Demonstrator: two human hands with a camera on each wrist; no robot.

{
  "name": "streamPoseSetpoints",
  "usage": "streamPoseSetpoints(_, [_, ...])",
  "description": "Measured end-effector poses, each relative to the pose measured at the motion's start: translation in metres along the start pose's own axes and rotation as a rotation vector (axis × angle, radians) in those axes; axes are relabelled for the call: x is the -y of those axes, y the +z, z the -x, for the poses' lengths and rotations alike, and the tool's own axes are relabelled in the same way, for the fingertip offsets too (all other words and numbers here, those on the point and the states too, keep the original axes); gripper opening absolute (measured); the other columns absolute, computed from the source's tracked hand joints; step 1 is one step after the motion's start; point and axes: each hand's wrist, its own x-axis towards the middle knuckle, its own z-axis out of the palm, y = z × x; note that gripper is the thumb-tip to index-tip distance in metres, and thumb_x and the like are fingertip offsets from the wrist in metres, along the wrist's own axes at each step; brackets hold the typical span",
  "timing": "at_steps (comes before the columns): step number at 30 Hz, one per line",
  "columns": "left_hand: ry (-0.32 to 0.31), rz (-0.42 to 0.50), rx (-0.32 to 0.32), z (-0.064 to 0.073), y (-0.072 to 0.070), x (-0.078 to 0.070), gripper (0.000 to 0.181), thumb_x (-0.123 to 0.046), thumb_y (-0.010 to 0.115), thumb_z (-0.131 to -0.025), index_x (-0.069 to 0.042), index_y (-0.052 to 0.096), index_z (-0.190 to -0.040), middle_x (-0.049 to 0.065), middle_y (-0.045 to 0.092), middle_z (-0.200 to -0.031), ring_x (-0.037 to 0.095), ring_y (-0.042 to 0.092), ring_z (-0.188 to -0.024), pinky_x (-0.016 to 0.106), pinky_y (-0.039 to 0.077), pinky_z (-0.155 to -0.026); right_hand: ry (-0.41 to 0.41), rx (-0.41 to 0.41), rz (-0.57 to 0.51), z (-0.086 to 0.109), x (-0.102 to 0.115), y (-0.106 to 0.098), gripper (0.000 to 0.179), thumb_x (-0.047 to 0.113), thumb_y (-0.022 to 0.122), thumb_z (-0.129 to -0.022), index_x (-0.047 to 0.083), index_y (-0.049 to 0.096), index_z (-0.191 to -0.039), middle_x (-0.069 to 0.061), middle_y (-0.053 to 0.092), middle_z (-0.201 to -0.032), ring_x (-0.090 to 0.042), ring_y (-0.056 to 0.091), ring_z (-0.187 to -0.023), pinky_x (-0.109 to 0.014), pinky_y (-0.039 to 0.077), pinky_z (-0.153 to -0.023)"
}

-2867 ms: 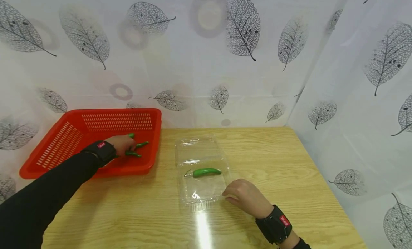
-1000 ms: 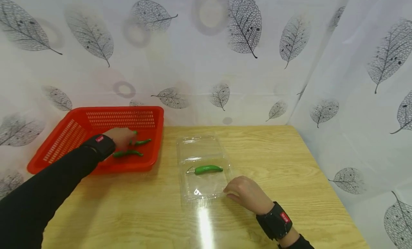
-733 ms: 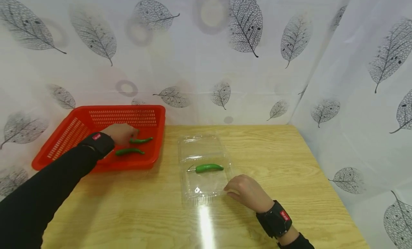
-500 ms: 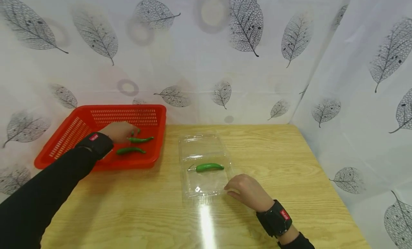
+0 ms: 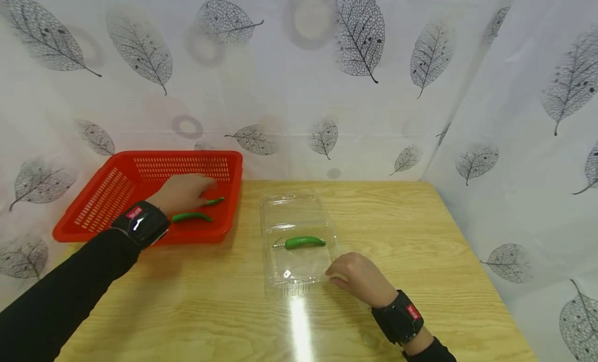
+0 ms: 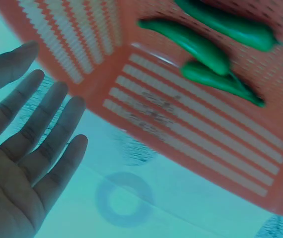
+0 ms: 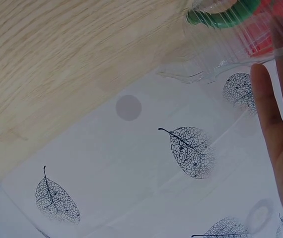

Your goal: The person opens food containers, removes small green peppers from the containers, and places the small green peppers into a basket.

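Note:
My left hand (image 5: 184, 192) is over the red plastic basket (image 5: 233, 206), palm facing down. In the left wrist view its fingers (image 6: 57, 114) are spread and hold nothing. Three green chili peppers lie together in the basket there; in the head view one pepper (image 5: 191, 216) shows in front of the hand and another pepper (image 5: 215, 201) sticks out beyond the fingers. A clear plastic clamshell box (image 5: 299, 268) lies opened flat, with one green chili pepper (image 5: 304, 242) across its near half. My right hand (image 5: 362, 279) rests with its fingertips at the box's near right corner.
The box and basket stand on a light wooden table (image 5: 397, 232), the basket at its left. Behind and to the right hangs a white sheet (image 5: 280, 92) with a leaf print. A bright light reflection lies on the wood in front of the box.
Inside the basket my left hand has shifted back and slightly right, from among the peppers to above them. The near pepper shows more fully. My right hand stays at the box corner.

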Motion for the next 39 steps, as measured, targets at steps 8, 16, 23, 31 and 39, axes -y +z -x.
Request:
streamPoseSetpoints(8, [0.061, -0.04, -0.077, 0.0, 0.0, -0.039, 0.032, -0.018, 0.074, -0.079, -0.009, 0.063, -0.108, 0.006, 0.063, -0.091, 0.016, 0.053, -0.071, 0.035, 0.054, -0.066, 0.007, 0.005, -0.005, 0.0, 0.0, 0.0, 0.015, 0.013, 0.078, -0.072, 0.014, 0.074, -0.087, 0.006, 0.071, -0.082, -0.007, 0.065, -0.077, -0.029, 0.053, -0.078])
streamPoseSetpoints(16, [0.151, -0.04, -0.132, -0.004, 0.01, -0.073, 0.034, -0.021, 0.077, -0.076, -0.011, 0.063, -0.106, 0.004, 0.064, -0.091, 0.015, 0.052, -0.067, 0.027, 0.05, -0.061, 0.017, 0.022, -0.007, 0.001, 0.001, -0.001, 0.015, 0.013, 0.078, -0.073, 0.014, 0.074, -0.087, 0.005, 0.071, -0.082, -0.007, 0.065, -0.077, -0.029, 0.053, -0.078])
streamPoseSetpoints(23, [0.264, -0.037, -0.16, -0.008, 0.02, -0.107, 0.032, -0.021, 0.077, -0.076, -0.013, 0.062, -0.103, 0.003, 0.064, -0.093, 0.017, 0.06, -0.076, 0.03, 0.051, -0.064, 0.022, 0.014, -0.009, 0.0, 0.002, 0.0, 0.014, 0.014, 0.078, -0.073, 0.014, 0.074, -0.087, 0.005, 0.072, -0.082, -0.008, 0.066, -0.078, -0.029, 0.053, -0.078])
streamPoseSetpoints(31, [0.341, -0.046, -0.119, -0.017, 0.044, -0.146, 0.031, -0.02, 0.075, -0.076, -0.014, 0.063, -0.103, 0.003, 0.065, -0.093, 0.02, 0.062, -0.082, 0.031, 0.051, -0.066, 0.014, 0.006, -0.011, 0.0, 0.002, 0.0, 0.014, 0.013, 0.078, -0.073, 0.014, 0.074, -0.086, 0.005, 0.071, -0.082, -0.007, 0.065, -0.077, -0.029, 0.053, -0.077])
streamPoseSetpoints(39, [0.395, -0.063, -0.085, -0.027, 0.062, -0.173, 0.026, -0.017, 0.072, -0.079, -0.014, 0.065, -0.104, 0.001, 0.064, -0.088, 0.016, 0.061, -0.077, 0.029, 0.051, -0.066, -0.017, -0.009, -0.013, 0.0, 0.001, 0.002, 0.014, 0.012, 0.078, -0.072, 0.013, 0.074, -0.086, 0.005, 0.071, -0.081, -0.008, 0.065, -0.076, -0.029, 0.053, -0.077])
